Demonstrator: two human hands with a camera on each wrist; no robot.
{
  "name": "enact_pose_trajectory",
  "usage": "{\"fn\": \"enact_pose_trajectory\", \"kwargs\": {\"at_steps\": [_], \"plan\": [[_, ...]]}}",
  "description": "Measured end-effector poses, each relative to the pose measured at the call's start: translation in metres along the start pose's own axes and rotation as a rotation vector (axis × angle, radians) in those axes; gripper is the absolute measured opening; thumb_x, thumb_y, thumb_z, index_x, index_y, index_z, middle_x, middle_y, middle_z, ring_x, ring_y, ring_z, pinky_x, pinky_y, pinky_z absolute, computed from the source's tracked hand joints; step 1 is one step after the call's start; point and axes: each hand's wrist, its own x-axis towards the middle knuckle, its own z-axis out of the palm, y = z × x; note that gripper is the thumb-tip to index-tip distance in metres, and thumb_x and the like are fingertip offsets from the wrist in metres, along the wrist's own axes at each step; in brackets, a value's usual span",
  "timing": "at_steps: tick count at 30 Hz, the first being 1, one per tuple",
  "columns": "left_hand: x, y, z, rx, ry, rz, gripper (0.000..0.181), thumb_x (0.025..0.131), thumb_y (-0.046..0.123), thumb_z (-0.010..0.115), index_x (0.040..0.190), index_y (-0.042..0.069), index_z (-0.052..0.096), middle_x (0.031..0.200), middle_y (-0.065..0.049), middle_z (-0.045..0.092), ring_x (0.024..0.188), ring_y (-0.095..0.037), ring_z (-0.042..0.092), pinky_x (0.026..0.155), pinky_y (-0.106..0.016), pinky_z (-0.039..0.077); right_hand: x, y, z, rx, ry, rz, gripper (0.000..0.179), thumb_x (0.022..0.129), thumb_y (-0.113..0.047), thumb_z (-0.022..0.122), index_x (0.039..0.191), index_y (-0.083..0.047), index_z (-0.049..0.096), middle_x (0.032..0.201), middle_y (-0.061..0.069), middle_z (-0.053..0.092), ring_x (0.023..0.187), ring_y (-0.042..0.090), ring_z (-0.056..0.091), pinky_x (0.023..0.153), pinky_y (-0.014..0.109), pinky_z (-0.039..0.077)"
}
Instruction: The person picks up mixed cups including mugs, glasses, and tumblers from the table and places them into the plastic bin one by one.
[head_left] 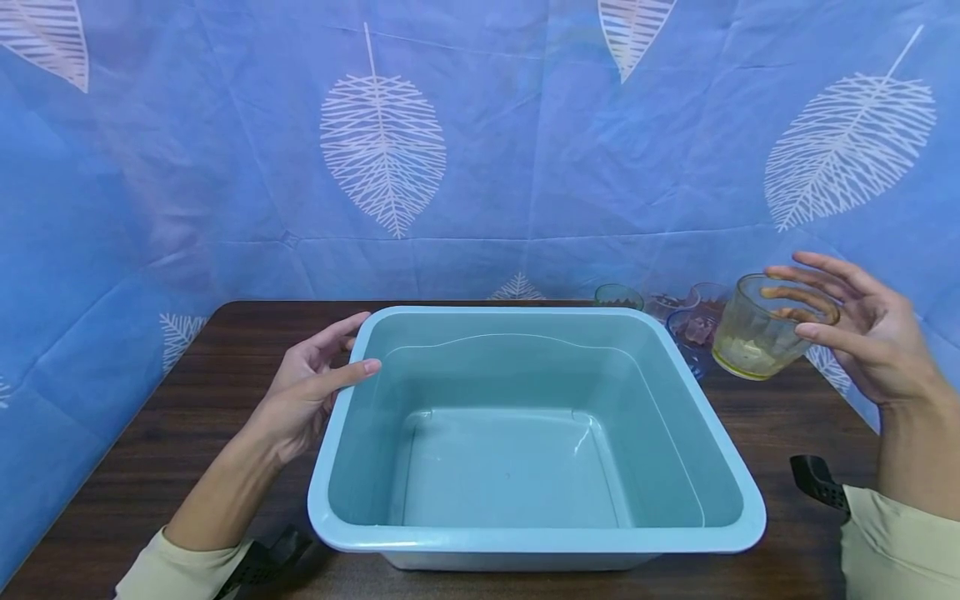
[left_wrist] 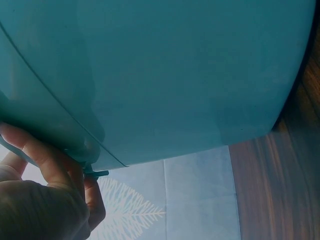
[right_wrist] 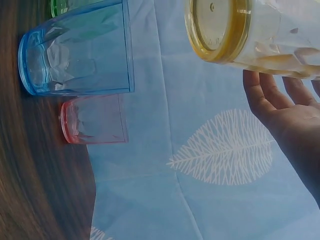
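Observation:
A large light-blue plastic basin stands on the dark wooden table. My left hand grips its left rim, thumb over the top edge and fingers underneath; the left wrist view shows the fingers at the basin's edge. To the right of the basin, my right hand holds a yellow-tinted clear cup by its side near the mouth. This cup is tilted and raised off the table, its thick yellow base visible in the right wrist view. No contents show inside the basin.
Several tinted cups cluster behind the basin's right rim: a blue cup, a pink cup and a green cup among them, partly hidden from the head view. A blue leaf-patterned cloth hangs behind the table.

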Motion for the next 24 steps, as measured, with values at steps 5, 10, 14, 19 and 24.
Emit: {"fn": "enact_pose_trajectory", "kwargs": {"at_steps": [5,10,14,19,24], "plan": [[0.0000,-0.0002,-0.0002,0.001,-0.001,-0.001,0.063,0.096,-0.003,0.069,0.153,0.001,0.043,0.112,-0.011,0.053,0.077,-0.016,0.075,0.070,-0.043,0.066,0.0012,-0.0048,0.0056,-0.065,0.024,0.039,0.070,0.093,0.029,0.047,0.157,0.014,0.022,0.151,0.014,0.053,0.125,0.021,0.062,0.101,0.026,0.054],[0.0004,0.0000,-0.0002,-0.003,-0.007,-0.003,0.063,0.096,-0.003,0.068,0.154,0.001,0.043,0.113,-0.011,0.053,0.073,-0.014,0.073,0.069,-0.041,0.066,0.0013,-0.0043,0.0053,-0.033,-0.022,-0.002,0.069,0.093,0.030,0.047,0.156,0.017,0.022,0.154,0.019,0.049,0.130,0.024,0.059,0.104,0.027,0.053],[0.0005,0.0003,0.0000,0.006,-0.006,0.000,0.064,0.096,-0.003,0.069,0.154,0.002,0.043,0.114,-0.012,0.053,0.074,-0.014,0.073,0.069,-0.040,0.066,0.0020,-0.0056,0.0055,-0.051,-0.022,-0.007,0.069,0.093,0.030,0.047,0.156,0.017,0.022,0.154,0.018,0.049,0.132,0.023,0.057,0.106,0.026,0.052],[0.0002,0.0005,0.0001,0.009,-0.006,0.004,0.064,0.096,-0.002,0.068,0.154,0.002,0.042,0.115,-0.013,0.053,0.078,-0.015,0.074,0.071,-0.041,0.066,0.0030,-0.0061,0.0054,-0.013,-0.047,-0.051,0.069,0.092,0.032,0.046,0.154,0.020,0.020,0.155,0.021,0.047,0.136,0.025,0.055,0.108,0.028,0.051],[0.0001,-0.0003,-0.0005,0.008,-0.010,0.001,0.064,0.096,-0.001,0.069,0.154,0.002,0.043,0.115,-0.013,0.052,0.077,-0.016,0.074,0.070,-0.043,0.066,0.0028,-0.0077,0.0065,-0.017,-0.047,-0.058,0.068,0.092,0.031,0.048,0.154,0.020,0.021,0.155,0.022,0.047,0.133,0.026,0.057,0.107,0.028,0.051]]}}
